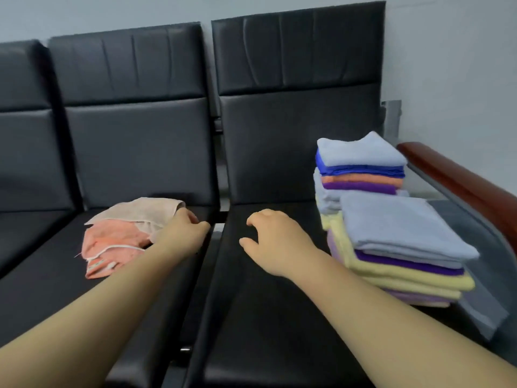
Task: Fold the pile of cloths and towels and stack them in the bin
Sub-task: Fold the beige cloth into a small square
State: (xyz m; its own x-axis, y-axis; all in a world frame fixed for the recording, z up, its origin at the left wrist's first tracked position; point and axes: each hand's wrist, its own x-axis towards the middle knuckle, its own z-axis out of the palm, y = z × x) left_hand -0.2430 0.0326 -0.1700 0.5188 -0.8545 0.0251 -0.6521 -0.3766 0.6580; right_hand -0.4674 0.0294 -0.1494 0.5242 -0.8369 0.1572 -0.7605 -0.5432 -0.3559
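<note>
Two unfolded cloths lie crumpled on the middle black seat: a beige cloth on top of a salmon-pink cloth. My left hand is at the beige cloth's right corner, fingers curled on its edge. My right hand hovers palm down over the right seat, fingers apart and loosely bent, holding nothing. To its right are two stacks of folded towels: a near stack topped by a light blue towel, and a taller far stack. No bin is in view.
The seats belong to a row of black padded chairs against a pale wall. A reddish-brown wooden armrest borders the right seat just past the stacks. A narrow gap with a metal frame separates the two seats.
</note>
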